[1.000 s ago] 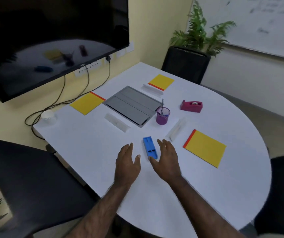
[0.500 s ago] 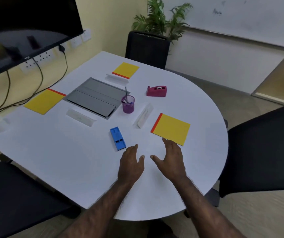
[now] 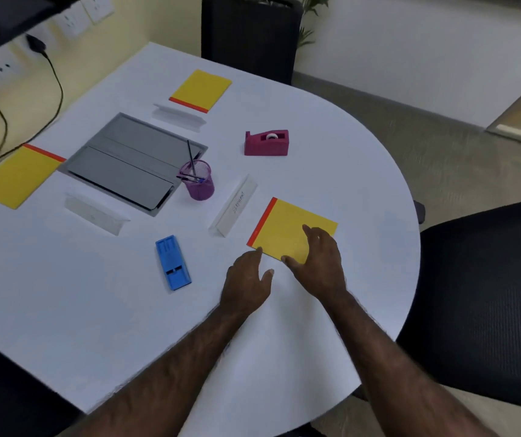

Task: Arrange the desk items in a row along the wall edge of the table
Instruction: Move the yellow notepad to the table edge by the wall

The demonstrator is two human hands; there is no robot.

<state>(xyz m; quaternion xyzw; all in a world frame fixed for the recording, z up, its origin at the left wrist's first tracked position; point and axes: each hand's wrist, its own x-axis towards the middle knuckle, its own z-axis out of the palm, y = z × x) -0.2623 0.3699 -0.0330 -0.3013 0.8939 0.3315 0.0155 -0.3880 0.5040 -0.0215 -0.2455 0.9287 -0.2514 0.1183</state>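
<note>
Notepad [image 3: 287, 230] lies under the right hand's [image 3: 320, 258] spread, relaxed fingers; left hand [image 3: 246, 277], loose, touches its corner, nameplate [image 3: 234, 206] just beside.

The right hand [image 3: 322, 257] covers the near corner of the yellow notepad [image 3: 284, 228] by the tabletop's right edge; another yellow notepad [image 3: 16, 176] is cut by the left picture edge; lettering on the white name stand [image 3: 235, 206] is too blurred to read; the tabletop's [image 3: 63, 310] near-left edge runs out of view
</note>
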